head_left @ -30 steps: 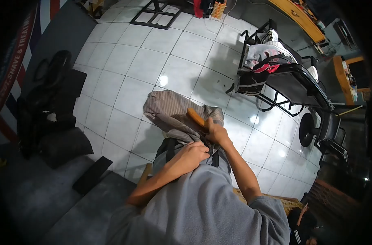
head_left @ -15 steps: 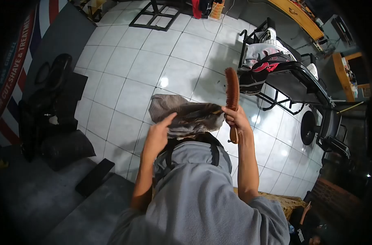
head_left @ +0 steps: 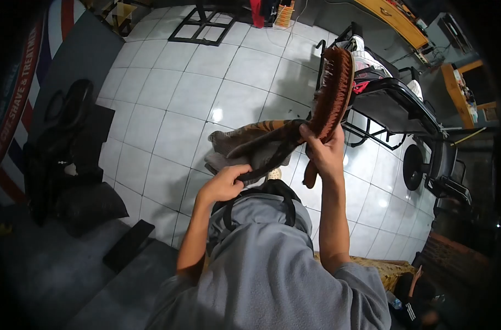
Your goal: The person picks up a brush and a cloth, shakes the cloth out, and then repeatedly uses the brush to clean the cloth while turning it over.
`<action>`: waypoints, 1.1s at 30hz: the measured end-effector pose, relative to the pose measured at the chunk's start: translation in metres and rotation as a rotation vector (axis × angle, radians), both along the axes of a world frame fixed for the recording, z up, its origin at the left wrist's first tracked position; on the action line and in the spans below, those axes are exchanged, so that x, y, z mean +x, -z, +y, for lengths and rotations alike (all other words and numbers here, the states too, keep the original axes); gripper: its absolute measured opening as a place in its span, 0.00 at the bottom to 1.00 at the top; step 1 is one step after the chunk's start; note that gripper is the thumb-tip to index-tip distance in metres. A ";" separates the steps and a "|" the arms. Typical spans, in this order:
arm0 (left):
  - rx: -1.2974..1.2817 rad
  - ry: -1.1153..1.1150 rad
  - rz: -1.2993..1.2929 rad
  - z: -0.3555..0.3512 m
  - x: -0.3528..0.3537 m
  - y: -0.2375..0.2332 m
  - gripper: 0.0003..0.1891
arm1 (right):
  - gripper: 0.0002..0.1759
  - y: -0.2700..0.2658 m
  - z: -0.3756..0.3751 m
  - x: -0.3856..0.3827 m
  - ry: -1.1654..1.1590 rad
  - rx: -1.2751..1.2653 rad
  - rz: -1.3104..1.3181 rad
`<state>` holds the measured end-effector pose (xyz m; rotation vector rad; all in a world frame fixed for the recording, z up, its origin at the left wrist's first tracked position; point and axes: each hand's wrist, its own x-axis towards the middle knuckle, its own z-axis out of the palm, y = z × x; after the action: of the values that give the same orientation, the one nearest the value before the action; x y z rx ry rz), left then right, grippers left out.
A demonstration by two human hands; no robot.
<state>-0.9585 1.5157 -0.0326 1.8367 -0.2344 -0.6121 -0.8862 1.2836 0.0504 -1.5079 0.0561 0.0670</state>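
Note:
My right hand (head_left: 326, 151) is wrapped round the handle of a brown brush (head_left: 336, 91), whose reddish bristles face up and to the left. Between its fingers it also pinches a corner of a patterned cloth (head_left: 264, 135). The fingers of my left hand (head_left: 226, 184) are closed on the cloth's near left edge. Dark, grey and orange-brown parts show on the cloth, which hangs folded between both hands above the tiled floor.
A black chair (head_left: 396, 102) with clothes on it stands at the right, a round black base (head_left: 414, 169) beside it. Black furniture (head_left: 69, 137) lines the left. A black metal frame (head_left: 202, 27) lies ahead. Another person's arm (head_left: 414, 281) shows at the lower right.
My left hand has moved right and closed on the cloth's edge. The brush has risen and turned to show more bristles. The cloth is now drawn up and folded between my hands.

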 end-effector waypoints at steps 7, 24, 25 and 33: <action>0.045 -0.180 -0.303 -0.047 0.004 -0.009 0.28 | 0.12 0.003 0.008 -0.023 0.007 0.175 0.106; -0.579 -0.613 0.253 -0.040 0.021 0.001 0.16 | 0.23 0.036 -0.018 -0.006 -0.145 -0.350 0.191; -0.630 -0.654 0.351 -0.038 0.023 -0.007 0.17 | 0.23 0.070 -0.023 -0.010 -0.194 -0.377 0.185; -0.545 -0.693 0.238 -0.025 0.038 -0.032 0.21 | 0.22 0.074 -0.001 -0.034 -0.292 0.152 0.298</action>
<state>-0.9202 1.4905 -0.0007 1.1888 0.3588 -0.2328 -0.9197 1.2824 -0.0234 -1.3349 0.0678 0.5194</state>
